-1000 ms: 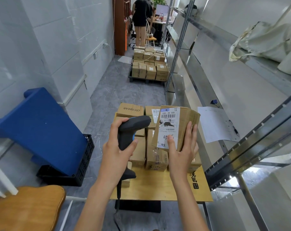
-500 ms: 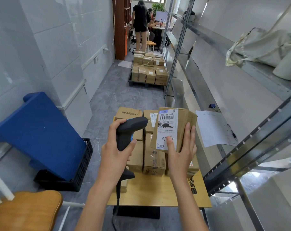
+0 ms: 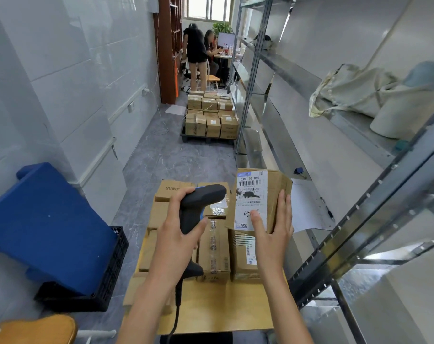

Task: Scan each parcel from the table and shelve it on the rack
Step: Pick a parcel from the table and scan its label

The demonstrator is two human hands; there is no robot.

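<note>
Above the wooden table (image 3: 211, 316), left hand (image 3: 178, 242) grips black scanner (image 3: 198, 204); right hand (image 3: 273, 234) clasps labelled cardboard parcel (image 3: 273, 194).

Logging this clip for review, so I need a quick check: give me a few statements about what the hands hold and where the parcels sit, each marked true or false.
1. The left hand grips the black scanner. True.
2. The right hand holds the parcel with its label turned away from the camera. False: the white label faces the camera, with the thumb on its lower part.
3. More parcels lie on the table below the hands. True.
4. The held parcel already rests on the rack. False: it is held up over the table, left of the rack.
5. The scanner is cordless. False: a cable hangs from its handle.
</note>
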